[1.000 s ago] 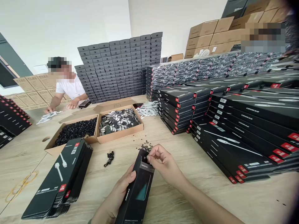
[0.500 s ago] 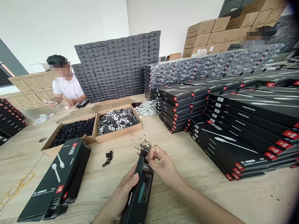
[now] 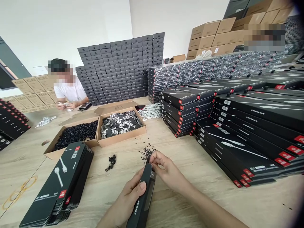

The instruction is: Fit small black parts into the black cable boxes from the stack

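Wooden workbench (image 3: 30, 161) runs across the scene, with tall stacks of black product boxes (image 3: 251, 126) on the right and a flat stack of black boxes (image 3: 57, 186) at near left. Two cardboard trays stand beyond, one of small black parts (image 3: 76, 134) and one of black-and-white printed pieces (image 3: 120, 124) (a co-worker (image 3: 70, 93) sits further off at far left, working separately). Loose small black parts (image 3: 147, 152) lie scattered on the wood, just past the hands. A single black retail box (image 3: 142, 196) lies in the person's grip, its long axis running from near to far and leaning slightly right, with its far end towards that scatter. The left hand (image 3: 125, 202), nearer the box's near end, is closed around its body. The right hand (image 3: 167, 169), nearer the far end, is curled, its fingertips (image 3: 154, 158) pinched at the box's tip (anything small between them is hidden).
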A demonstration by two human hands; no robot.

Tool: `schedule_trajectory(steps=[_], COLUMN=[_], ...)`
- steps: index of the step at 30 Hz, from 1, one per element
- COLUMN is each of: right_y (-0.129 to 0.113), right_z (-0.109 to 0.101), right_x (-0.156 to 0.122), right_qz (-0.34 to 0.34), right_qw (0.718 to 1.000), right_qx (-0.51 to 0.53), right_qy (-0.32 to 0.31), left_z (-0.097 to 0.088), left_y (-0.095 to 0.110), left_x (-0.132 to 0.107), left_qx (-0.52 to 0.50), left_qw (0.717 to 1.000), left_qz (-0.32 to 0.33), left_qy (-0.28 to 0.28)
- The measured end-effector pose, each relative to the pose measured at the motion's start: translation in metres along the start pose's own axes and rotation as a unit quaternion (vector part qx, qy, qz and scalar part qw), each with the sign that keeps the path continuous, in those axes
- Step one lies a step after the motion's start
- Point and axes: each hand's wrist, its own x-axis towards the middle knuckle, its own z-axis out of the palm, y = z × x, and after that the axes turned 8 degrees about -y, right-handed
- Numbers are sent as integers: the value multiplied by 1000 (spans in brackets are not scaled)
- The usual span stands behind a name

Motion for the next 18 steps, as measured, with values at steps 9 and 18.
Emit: schedule_trajectory(steps=[9, 18], right_y=[2, -3], right_z=[-3, -1], right_x=[4, -2], right_qz=[11, -1], right_qw=[998, 992], right_qx=[58, 127], right_qy=[-37, -7], left_z=[-1, -2], left_y=[6, 2], left_x=[-3, -6], left_qx=[-32, -10], left_qw=[999, 999], left_qz=[12, 30], left_qy=[-2, -10])
